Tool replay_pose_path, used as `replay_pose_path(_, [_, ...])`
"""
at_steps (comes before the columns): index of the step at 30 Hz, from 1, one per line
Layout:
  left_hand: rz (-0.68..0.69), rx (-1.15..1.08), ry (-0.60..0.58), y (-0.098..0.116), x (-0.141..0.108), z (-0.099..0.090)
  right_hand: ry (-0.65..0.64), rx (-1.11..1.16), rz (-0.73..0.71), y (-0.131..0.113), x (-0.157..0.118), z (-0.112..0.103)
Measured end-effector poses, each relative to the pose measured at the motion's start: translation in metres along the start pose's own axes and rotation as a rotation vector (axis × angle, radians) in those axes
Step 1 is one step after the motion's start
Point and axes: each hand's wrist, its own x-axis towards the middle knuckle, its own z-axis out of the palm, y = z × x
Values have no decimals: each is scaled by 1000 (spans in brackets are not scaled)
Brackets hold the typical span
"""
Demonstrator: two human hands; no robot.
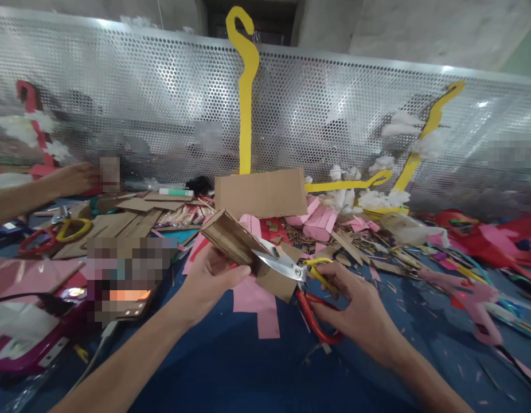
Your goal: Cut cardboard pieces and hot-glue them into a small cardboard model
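Clearly, perforated metal (171, 97) backs a blue table (239, 378).

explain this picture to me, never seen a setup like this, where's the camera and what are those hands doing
There is no machine here: the hands are a person's own, bare. The single picture comes from a camera worn on that person's head, looking forward and down.

The left hand holds a folded piece of brown cardboard. The right hand grips scissors with red and yellow handles, the blades pointing toward the cardboard.

On the blue surface lie pink paper, many scraps and, at the right, a pink glue gun. Behind, a tall yellow hook shape rises in front of a perforated metal panel. The hand at the far left belongs to someone else.
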Motion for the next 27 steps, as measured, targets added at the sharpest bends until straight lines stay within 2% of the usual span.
replay_pose_path(13, [-9,-41,-6,-2,-1,-1,-32,22,9,5,-2,0])
replay_pose_path(27, [30,-33,-74,-6,3,-5,-64,43,25,5,0,1])
